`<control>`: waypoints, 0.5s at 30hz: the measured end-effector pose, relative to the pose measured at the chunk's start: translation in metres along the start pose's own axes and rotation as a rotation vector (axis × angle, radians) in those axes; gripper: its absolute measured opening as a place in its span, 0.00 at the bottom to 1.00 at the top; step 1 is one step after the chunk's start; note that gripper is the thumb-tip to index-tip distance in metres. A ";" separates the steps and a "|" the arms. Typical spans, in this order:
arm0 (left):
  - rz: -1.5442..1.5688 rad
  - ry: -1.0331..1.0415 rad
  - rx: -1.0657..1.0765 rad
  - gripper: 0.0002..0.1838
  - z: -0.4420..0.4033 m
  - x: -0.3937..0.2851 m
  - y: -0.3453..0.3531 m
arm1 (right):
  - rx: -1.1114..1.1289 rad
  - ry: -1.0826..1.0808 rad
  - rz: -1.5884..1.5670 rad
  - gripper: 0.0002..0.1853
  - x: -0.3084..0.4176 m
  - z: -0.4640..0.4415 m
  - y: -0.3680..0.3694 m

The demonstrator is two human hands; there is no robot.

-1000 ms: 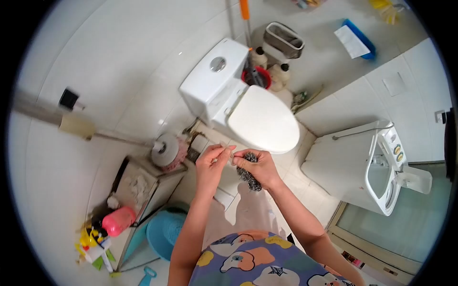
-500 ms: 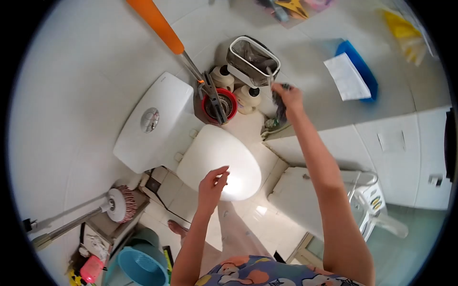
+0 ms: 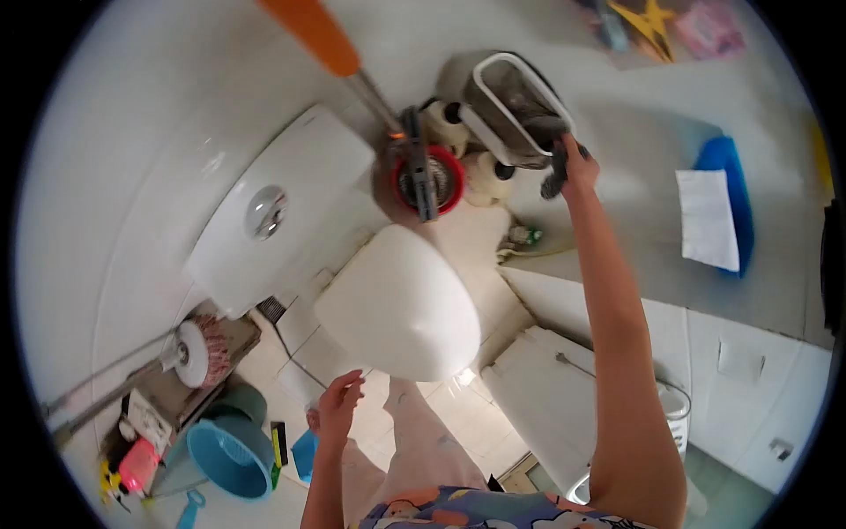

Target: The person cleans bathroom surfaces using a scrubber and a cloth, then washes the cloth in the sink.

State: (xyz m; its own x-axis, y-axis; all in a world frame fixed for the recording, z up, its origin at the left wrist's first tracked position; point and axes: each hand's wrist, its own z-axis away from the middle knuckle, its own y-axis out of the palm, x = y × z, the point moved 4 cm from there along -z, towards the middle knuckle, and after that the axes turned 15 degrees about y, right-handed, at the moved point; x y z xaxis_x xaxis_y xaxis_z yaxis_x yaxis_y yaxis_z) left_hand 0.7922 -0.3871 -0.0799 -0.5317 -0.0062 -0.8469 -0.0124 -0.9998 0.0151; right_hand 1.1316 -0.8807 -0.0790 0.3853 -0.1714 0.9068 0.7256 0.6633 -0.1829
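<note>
My right hand (image 3: 579, 167) is closed on a dark grey crumpled bundle (image 3: 555, 174), which looks like thin plastic or cloth; I cannot tell which. It is at the near right edge of a wall-mounted trash bin (image 3: 502, 110) with a white rim and a dark liner inside. Part of the bundle hangs below my fingers, outside the bin. Lower down, my left hand (image 3: 339, 401) hovers near the front of the closed toilet lid (image 3: 401, 304), fingers loosely curled and apart, with nothing visible in them.
Under the bin stand pale bottles (image 3: 487, 179) with black caps and a red container (image 3: 454, 181). An orange-handled tool (image 3: 322, 40) leans there. White tissue (image 3: 708, 219) hangs at a blue holder (image 3: 740, 203). A washing machine (image 3: 546, 397) is right; blue basket (image 3: 231, 458) and round brush (image 3: 196, 353) left.
My right hand has moved with the dark bundle up against the bin's rim. My left hand has dropped away from over the toilet lid. The whole view has shifted.
</note>
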 end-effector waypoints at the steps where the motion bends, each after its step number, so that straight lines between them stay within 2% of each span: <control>1: 0.049 0.007 0.007 0.15 -0.003 0.008 0.002 | -0.021 0.074 0.003 0.22 -0.015 0.024 -0.001; 2: 0.090 -0.002 -0.032 0.15 -0.003 0.008 0.002 | 0.155 0.168 0.164 0.27 -0.012 0.078 0.004; 3: 0.112 -0.018 -0.040 0.15 0.001 0.010 0.004 | 0.326 0.264 0.129 0.27 -0.038 0.093 0.004; 4: 0.216 0.040 -0.053 0.15 0.002 0.014 0.006 | 0.380 0.374 0.161 0.23 -0.050 0.131 0.012; 6: 0.163 0.148 -0.051 0.14 0.003 0.024 0.002 | 0.558 0.481 0.239 0.16 -0.075 0.208 0.029; 7: 0.113 0.130 -0.046 0.14 0.008 0.003 -0.006 | 0.604 0.522 0.263 0.15 -0.098 0.239 0.033; 10: -0.071 0.194 -0.182 0.13 0.026 -0.016 -0.062 | 0.720 0.581 0.306 0.14 -0.164 0.341 0.065; 12: -0.098 0.193 -0.286 0.13 0.041 -0.017 -0.113 | 0.824 0.628 0.371 0.15 -0.175 0.430 0.089; 15: 0.010 0.376 -0.415 0.17 0.075 -0.026 -0.178 | 1.013 0.773 0.317 0.18 -0.179 0.567 0.127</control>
State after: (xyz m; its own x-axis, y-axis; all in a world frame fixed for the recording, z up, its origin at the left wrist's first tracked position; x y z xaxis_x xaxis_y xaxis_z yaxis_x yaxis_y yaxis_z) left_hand 0.7446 -0.2071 -0.0201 -0.1902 0.0541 -0.9803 0.3657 -0.9227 -0.1219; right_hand 0.8313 -0.3533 -0.0494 0.9294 -0.0537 0.3652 -0.0730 0.9431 0.3244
